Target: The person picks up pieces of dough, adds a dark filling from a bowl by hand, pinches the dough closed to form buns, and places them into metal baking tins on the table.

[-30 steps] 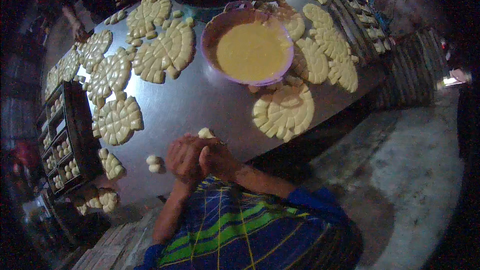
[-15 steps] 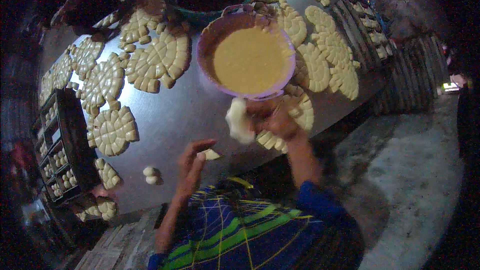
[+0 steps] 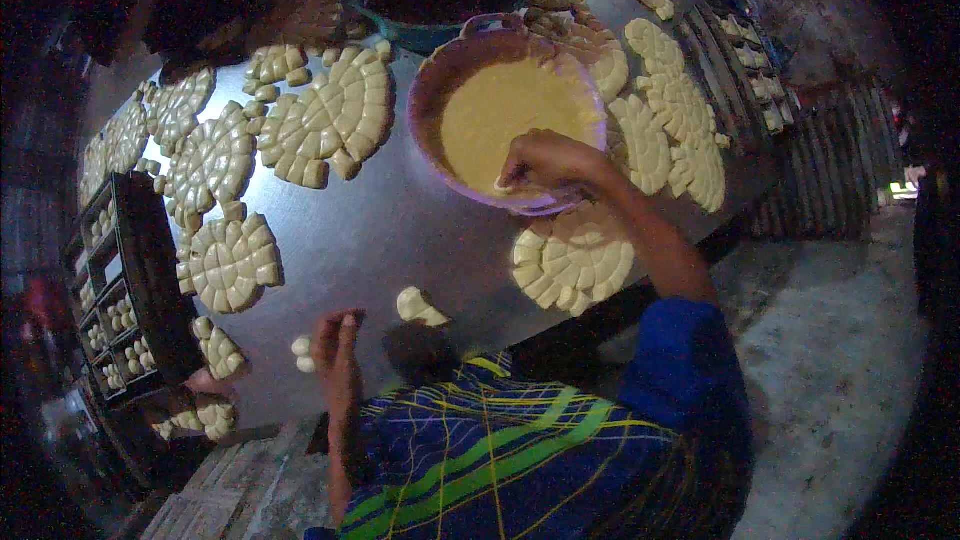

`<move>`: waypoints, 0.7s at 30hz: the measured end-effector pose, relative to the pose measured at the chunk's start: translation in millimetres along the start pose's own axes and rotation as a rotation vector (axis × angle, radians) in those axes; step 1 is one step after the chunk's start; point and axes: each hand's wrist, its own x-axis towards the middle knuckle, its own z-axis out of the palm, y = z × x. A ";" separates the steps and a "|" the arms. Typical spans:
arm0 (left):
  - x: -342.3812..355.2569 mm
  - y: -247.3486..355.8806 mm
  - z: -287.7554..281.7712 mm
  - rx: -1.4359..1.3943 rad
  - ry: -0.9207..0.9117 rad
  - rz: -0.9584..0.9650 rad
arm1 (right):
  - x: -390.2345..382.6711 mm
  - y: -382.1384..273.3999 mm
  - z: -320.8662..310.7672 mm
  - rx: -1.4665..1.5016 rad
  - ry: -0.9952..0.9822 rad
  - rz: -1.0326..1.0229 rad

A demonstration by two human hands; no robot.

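Observation:
My right hand [image 3: 548, 162] reaches over the near rim of a purple bowl [image 3: 425, 155] holding thick yellow filling [image 3: 505, 100]. Its fingers are pinched together, with a small pale bit at their tips that I cannot make out. Lower left, my left hand [image 3: 340, 342] is raised over the near part of the metal table, fingers loosely extended and holding nothing visible. Close beside it lie two small dough balls [image 3: 303, 354]. A pale, smooth piece of dough [image 3: 421, 306] rests on the table between my hands.
Scored, segmented dough rounds [image 3: 228, 265] cover much of the metal table [image 3: 350, 230]. Another round [image 3: 575, 260] lies under my right forearm. A dark compartment tray [image 3: 150, 290] with dough balls stands at the left edge. Behind the bowl sits a green basin [image 3: 430, 35] with dark contents.
My right hand has moved from in front of the bowl up over its rim; the blurred pale lump beside it is gone from there. My left hand has drawn back leftward, uncovering the dough piece.

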 end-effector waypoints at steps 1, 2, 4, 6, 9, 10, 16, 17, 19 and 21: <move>0.0 0.2 2.5 0.027 0.023 -0.031 | -1.5 2.1 -0.4 0.053 -0.016 -0.022; 0.5 0.8 5.3 0.026 0.014 -0.043 | -3.0 4.3 -1.5 0.095 -0.040 -0.013; -0.4 3.2 10.7 0.028 -0.011 -0.039 | -5.7 8.1 -2.9 0.141 -0.071 -0.033; -1.9 7.7 14.9 0.029 -0.046 -0.013 | -6.3 13.6 -4.6 0.144 -0.080 -0.092; -2.0 14.7 17.8 0.028 -0.102 -0.015 | -5.4 20.4 -3.1 0.214 -0.081 -0.094; -2.1 16.2 17.6 0.035 -0.104 -0.006 | -5.5 21.9 -3.2 0.229 -0.097 -0.101; -4.0 17.0 17.6 -0.007 -0.121 -0.037 | -22.4 4.9 -21.1 0.569 -0.086 -0.099; -3.2 17.4 21.0 -0.057 -0.131 -0.071 | -29.4 -4.8 -22.8 0.683 -0.050 0.024; -4.3 21.5 28.1 -0.242 -0.203 -0.191 | -38.2 -31.3 -17.7 1.003 0.002 0.067; -3.7 27.1 44.3 -0.531 -0.397 -0.325 | -40.9 -66.8 2.6 1.438 -0.008 -0.115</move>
